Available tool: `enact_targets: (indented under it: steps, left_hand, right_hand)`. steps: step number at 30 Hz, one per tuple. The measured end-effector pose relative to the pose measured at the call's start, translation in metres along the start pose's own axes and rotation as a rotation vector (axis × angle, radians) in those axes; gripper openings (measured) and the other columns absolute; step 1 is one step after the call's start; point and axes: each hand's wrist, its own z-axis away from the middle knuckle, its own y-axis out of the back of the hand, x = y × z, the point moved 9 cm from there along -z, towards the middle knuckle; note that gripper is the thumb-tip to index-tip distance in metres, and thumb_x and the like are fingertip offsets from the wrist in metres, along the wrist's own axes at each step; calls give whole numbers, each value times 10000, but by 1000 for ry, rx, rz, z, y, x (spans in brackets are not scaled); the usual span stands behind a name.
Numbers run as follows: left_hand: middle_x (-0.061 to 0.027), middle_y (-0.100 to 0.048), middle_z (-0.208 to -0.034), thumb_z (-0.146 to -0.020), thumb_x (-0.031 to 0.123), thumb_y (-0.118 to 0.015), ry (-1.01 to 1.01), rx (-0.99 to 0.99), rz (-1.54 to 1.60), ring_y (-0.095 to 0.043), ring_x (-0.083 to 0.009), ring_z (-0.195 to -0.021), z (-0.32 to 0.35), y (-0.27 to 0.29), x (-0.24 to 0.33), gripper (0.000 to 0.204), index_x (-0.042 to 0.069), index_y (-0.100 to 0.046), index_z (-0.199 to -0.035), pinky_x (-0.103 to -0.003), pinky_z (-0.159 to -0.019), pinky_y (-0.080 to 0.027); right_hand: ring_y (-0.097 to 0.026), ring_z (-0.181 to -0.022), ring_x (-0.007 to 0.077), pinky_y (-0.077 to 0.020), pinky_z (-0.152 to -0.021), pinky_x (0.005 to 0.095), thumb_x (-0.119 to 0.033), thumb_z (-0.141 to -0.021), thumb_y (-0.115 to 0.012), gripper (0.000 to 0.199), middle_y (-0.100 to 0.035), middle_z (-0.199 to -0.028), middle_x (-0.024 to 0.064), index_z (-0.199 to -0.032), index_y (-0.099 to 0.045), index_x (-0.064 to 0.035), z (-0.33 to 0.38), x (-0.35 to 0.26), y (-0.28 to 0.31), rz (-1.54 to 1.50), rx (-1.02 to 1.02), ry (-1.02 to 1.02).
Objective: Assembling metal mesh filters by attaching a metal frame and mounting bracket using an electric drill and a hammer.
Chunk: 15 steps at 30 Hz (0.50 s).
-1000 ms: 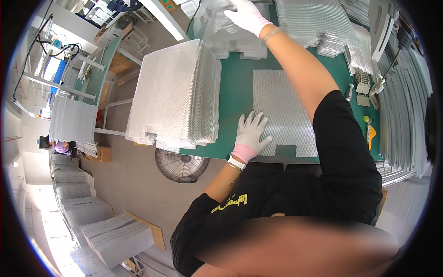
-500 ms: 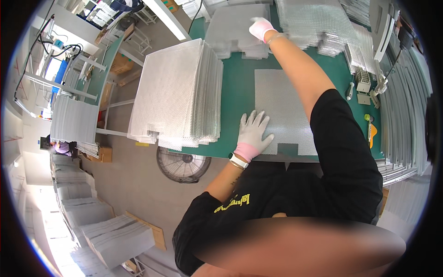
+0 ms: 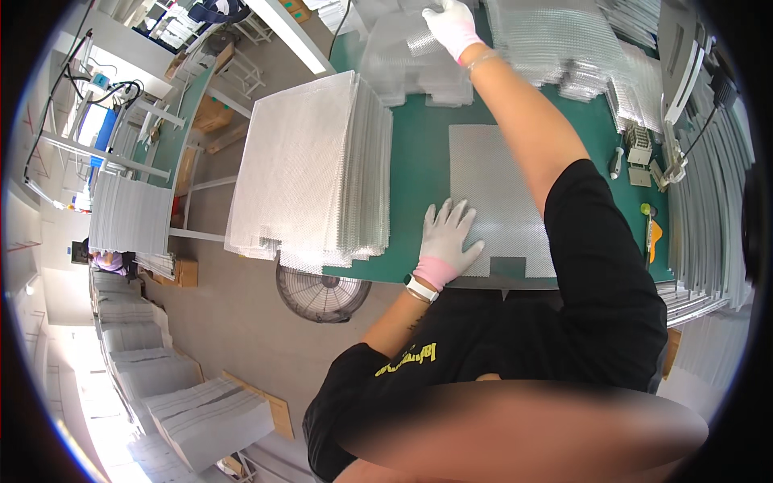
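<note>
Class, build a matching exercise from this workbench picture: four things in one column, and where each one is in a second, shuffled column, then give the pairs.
Things
1. left hand
2. right hand
3. tall stack of sheets
4. round fan

Places
A. on the floor below the table edge
B. flat on the single sheet near the table edge
C. on the table's left part
D. on the clear sheets at the table's far side

Pairs: 1-B, 2-D, 3-C, 4-A

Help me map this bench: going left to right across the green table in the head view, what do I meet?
Tall stack of textured sheets → left hand → flat sheet → small yellow tool → fanned sheet piles at the right edge.
</note>
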Motion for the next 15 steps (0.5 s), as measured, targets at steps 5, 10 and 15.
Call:
enact_targets:
  steps: [5, 10, 15]
  left_hand:
    - [-151, -424, -1489, -873, 453, -606, -26, 47, 18, -335, -380, -1412, 1, 2, 3, 650, 74, -503, -1391, -563, -1182, -184]
    - [-159, -447, -1462, -851, 452, -635, -30, 100, 27, -363, -400, -1383, 3, 1, -2, 640, 68, -534, -1353, -571, -1170, -201]
    - [-162, -447, -1459, -851, 447, -633, -66, 113, 12, -364, -403, -1380, -1, 2, 5, 636, 66, -533, -1350, -572, -1168, -204]
  right_hand:
    - [-649, -1123, 217, -487, -989, 307, -113, -843, -691, 460, -690, -1207, 156, -1275, -616, 27, -26, -6, 23, -440, 14, -67]
    - [-641, -1097, 186, -490, -969, 296, -32, -890, -644, 428, -682, -1224, 115, -1313, -596, 13, -26, -64, 63, -606, -58, 62]
    - [-643, -1079, 171, -499, -943, 289, -30, -871, -648, 414, -689, -1206, 116, -1284, -620, 3, -25, -32, 81, -125, -133, 137]
